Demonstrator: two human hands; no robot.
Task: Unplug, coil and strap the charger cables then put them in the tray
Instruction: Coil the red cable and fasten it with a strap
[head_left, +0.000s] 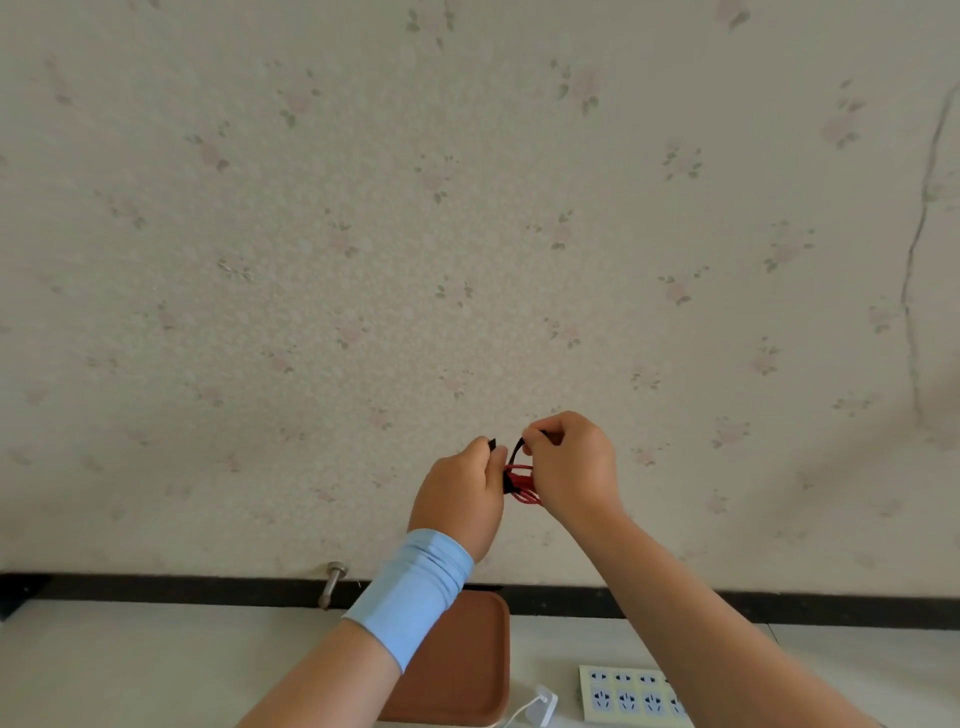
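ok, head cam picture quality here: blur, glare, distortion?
Head view: soft even light, no glare, only faint shadows; left hand, right hand, red cable and black strap slightly soft; wide-angle stretch makes the forearms loom, partly hiding tray and power strip.

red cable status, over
Hands busy: left hand and right hand each pinch an end of the black strap. Coiled red cable between them, not yet strapped. Nothing seen blocking the tray below.

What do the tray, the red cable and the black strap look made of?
Tray: probably moulded plastic, matte reddish-brown, rounded corners, raised rim.
Red cable: thin, likely plastic or rubber sheath; it bends into tight loops.
Black strap: flexible, dull; fabric or plastic, too small to tell.
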